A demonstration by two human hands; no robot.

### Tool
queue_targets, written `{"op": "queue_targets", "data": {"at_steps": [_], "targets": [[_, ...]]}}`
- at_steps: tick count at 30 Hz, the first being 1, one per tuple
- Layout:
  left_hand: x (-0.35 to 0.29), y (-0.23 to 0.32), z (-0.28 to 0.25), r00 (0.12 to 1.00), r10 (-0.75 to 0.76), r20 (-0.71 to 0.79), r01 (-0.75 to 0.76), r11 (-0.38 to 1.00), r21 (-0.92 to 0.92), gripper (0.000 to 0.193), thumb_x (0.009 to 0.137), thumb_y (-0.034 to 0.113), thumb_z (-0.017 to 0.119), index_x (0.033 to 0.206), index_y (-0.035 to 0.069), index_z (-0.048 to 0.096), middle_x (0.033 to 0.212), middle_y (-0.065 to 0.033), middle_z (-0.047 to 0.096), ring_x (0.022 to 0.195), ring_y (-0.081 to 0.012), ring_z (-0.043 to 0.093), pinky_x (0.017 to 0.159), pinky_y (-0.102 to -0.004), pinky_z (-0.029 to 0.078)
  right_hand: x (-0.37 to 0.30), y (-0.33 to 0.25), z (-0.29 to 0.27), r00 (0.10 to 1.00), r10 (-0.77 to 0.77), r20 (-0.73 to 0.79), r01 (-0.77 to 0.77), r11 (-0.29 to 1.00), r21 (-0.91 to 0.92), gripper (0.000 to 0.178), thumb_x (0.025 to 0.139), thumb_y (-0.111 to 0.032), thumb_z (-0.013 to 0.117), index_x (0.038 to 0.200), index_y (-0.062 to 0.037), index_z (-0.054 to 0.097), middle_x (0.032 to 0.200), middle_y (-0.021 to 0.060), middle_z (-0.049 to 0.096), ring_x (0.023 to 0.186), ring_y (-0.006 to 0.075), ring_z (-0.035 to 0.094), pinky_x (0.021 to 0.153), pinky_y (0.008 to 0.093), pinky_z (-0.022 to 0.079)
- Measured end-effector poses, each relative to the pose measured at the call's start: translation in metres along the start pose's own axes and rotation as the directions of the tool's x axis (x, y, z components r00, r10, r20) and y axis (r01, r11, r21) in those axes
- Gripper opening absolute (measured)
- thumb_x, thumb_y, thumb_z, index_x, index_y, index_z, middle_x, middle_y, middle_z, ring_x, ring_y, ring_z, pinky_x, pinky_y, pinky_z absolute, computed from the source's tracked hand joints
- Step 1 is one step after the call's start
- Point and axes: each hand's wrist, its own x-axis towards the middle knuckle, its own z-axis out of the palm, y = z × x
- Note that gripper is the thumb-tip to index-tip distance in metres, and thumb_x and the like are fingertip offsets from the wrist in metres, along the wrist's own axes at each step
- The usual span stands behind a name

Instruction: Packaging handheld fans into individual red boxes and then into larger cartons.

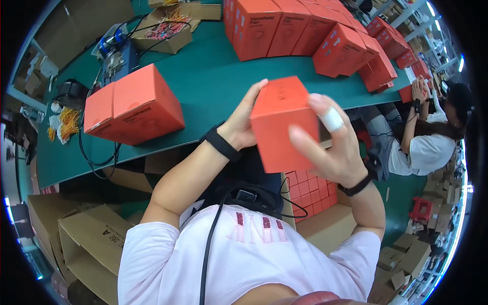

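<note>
A red cardboard box is held up in front of my body, just off the table's near edge. My left hand grips it along its left side, with fingertips reaching the far top edge. At its right side is my right hand, fingers spread and smeared by motion. One of its fingers wears a white wrap. The thumb passes in front of the box's near face, and a fingertip overlaps the top right corner; whether they touch it I cannot tell. Two red boxes stand side by side on the table to the left.
Red boxes stand in rows across the green table. Behind on the left are a carton of wires and a blue device. Below sits a carton packed with small red boxes. Another person works at right.
</note>
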Motion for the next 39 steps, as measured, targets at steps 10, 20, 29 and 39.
{"op": "queue_targets", "data": {"at_steps": [10,20,29,39], "targets": [[-0.052,0.001,0.011,0.976,0.102,-0.192,-0.030,0.937,0.348,0.069,0.099,0.050,0.051,0.146,0.001,0.037,0.130,-0.0191,0.055,0.113,-0.0276,0.060,0.095,-0.0404,0.052,0.020,0.129,0.067,0.580,0.723,-0.375,-0.815,0.509,-0.278,0.089,0.068,-0.056,0.082,0.125,0.0053,0.054,0.118,0.0242,0.053,0.118,0.0394,0.048,0.097,0.0501,0.041],[-0.147,-0.009,0.005,0.986,0.020,-0.166,0.073,0.841,0.536,0.044,0.101,0.031,0.056,0.136,0.005,0.054,0.123,-0.0098,0.063,0.110,-0.0169,0.061,0.095,-0.0316,0.049,0.061,0.110,0.079,0.773,0.490,-0.404,-0.634,0.627,-0.453,0.104,0.073,-0.060,0.077,0.141,0.0082,0.040,0.142,0.0296,0.045,0.132,0.0429,0.043,0.105,0.0551,0.037],[-0.157,-0.029,-0.010,0.957,0.103,-0.270,0.013,0.918,0.396,0.054,0.098,0.030,0.062,0.142,0.003,0.045,0.125,-0.0117,0.062,0.109,-0.0170,0.061,0.095,-0.0312,0.049,0.196,-0.026,0.138,0.986,0.086,0.143,-0.133,0.925,0.357,0.089,0.069,-0.027,0.084,0.141,0.0043,0.042,0.128,0.0211,0.052,0.120,0.0368,0.050,0.104,0.0415,0.042],[-0.087,-0.012,-0.018,0.511,0.859,0.018,-0.728,0.422,0.541,0.103,0.082,0.021,0.082,0.154,0.003,0.009,0.149,-0.0192,0.036,0.134,-0.0244,0.044,0.110,-0.0376,0.036,0.045,-0.011,0.121,0.367,0.867,0.336,-0.059,-0.339,0.939,0.036,0.100,-0.019,0.057,0.128,0.0033,0.054,0.125,0.0106,0.061,0.114,0.0176,0.059,0.099,0.0340,0.046]]}}
